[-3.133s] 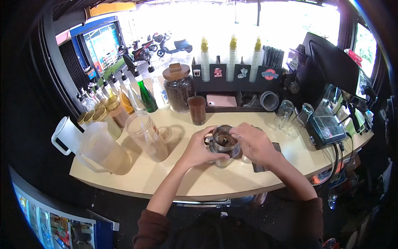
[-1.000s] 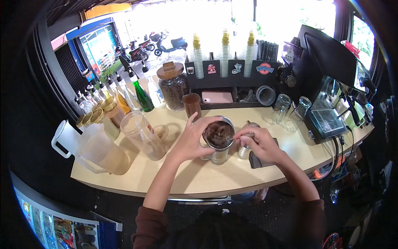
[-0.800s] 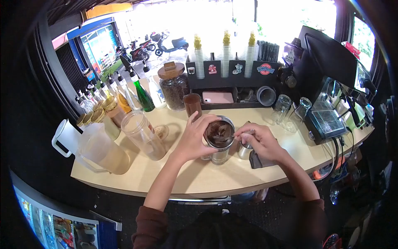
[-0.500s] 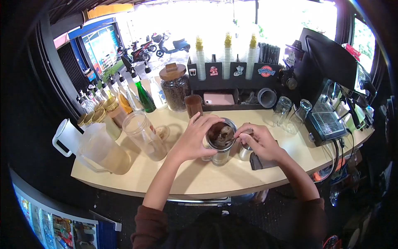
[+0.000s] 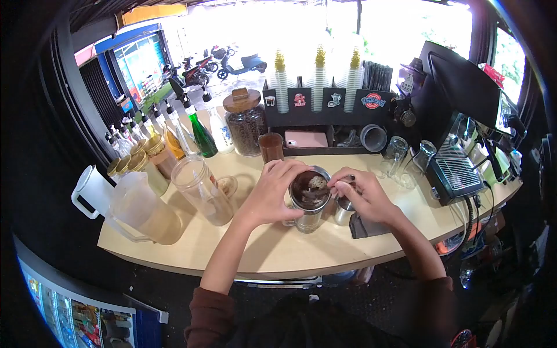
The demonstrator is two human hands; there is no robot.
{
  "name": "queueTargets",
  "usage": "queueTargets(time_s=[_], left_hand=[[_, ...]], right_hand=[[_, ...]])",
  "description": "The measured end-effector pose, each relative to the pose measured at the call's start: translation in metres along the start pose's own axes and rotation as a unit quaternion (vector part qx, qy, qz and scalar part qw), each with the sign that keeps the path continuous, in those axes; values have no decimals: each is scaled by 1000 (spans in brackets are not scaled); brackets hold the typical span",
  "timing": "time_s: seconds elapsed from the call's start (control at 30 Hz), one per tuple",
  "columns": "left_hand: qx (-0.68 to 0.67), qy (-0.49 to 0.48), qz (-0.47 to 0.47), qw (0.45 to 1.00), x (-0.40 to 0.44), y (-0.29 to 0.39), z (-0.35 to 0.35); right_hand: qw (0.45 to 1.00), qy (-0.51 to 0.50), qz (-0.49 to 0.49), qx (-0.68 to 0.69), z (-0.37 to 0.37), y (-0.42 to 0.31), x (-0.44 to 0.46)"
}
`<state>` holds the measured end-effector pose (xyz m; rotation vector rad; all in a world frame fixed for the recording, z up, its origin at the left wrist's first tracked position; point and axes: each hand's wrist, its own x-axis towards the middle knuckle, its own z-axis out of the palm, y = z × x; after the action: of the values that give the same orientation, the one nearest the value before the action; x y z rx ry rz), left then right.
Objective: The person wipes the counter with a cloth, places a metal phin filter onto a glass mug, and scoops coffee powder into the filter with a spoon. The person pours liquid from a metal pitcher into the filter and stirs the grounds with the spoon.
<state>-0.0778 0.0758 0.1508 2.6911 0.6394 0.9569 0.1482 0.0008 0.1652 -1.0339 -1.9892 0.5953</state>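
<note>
A round metal cup [image 5: 314, 204] with dark brown contents is at the middle of the counter, its open top facing me. My left hand [image 5: 275, 191] is curved around the cup's left side, thumb at the near rim and fingers at the far rim. Between the fingertips of my right hand [image 5: 366, 196] is a thin spoon, its bowl down in the brown contents. Under the cup shows a clear glass [image 5: 308, 223]; whether the two touch cannot be made out. A small steel pitcher [image 5: 343, 216] and a dark folded cloth [image 5: 369, 227] lie below my right hand.
Left of my hands stand a clear jar [image 5: 204, 194], a cloudy pitcher [image 5: 145, 211] and several pump bottles [image 5: 200, 133]. Behind are a coffee bean jar [image 5: 246, 127], a brown-filled glass [image 5: 271, 148] and a black cup organizer [image 5: 319, 124]. Glass carafes [image 5: 416, 168] and an espresso machine [image 5: 458, 165] stand right.
My right hand has shifted slightly with the spoon, and the brown contents look stirred a little differently. My left hand stays on the cup.
</note>
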Motion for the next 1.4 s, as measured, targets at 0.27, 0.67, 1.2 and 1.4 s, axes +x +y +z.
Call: queueTargets(time_s=[0.27, 0.67, 1.2, 1.4], left_hand=[[26, 26, -9, 999, -2, 5, 1], [47, 14, 29, 998, 6, 6, -1], [-6, 11, 57, 998, 13, 2, 6], [1, 10, 59, 998, 12, 4, 5]], right_hand=[[998, 49, 35, 37, 7, -8, 1], [999, -29, 5, 14, -16, -3, 8], [996, -58, -18, -70, -23, -18, 37], [988, -74, -51, -124, -19, -33, 47]])
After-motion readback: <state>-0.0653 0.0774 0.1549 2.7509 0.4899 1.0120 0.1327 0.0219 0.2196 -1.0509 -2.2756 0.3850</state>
